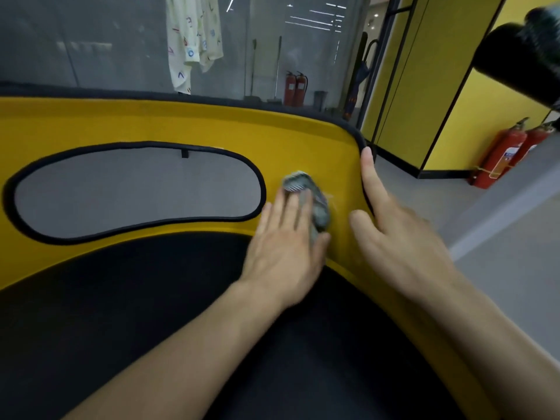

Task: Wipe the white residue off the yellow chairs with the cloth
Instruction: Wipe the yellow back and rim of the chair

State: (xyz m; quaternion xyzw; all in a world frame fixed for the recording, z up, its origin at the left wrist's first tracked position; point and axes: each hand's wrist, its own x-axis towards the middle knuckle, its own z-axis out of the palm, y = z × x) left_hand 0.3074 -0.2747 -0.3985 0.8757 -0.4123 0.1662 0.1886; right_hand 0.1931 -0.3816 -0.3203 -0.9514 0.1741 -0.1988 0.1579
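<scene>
A yellow chair (127,125) with a black seat cushion (121,298) and an oval cut-out in its backrest fills the view. My left hand (285,244) presses a crumpled grey patterned cloth (306,189) against the yellow backrest, to the right of the cut-out; its fingers lie fairly straight over the cloth, and the hand is blurred. A faint whitish smear (333,198) shows beside the cloth. My right hand (391,228) rests on the chair's right edge, with the index finger stretched up along the black rim and the thumb on the yellow face.
Behind the chair is a glass wall with a hanging patterned shirt (194,40) and fire extinguishers (295,87). More red extinguishers (509,153) stand on the grey floor at right, by a yellow partition (439,71). A dark blurred object (524,53) fills the top right corner.
</scene>
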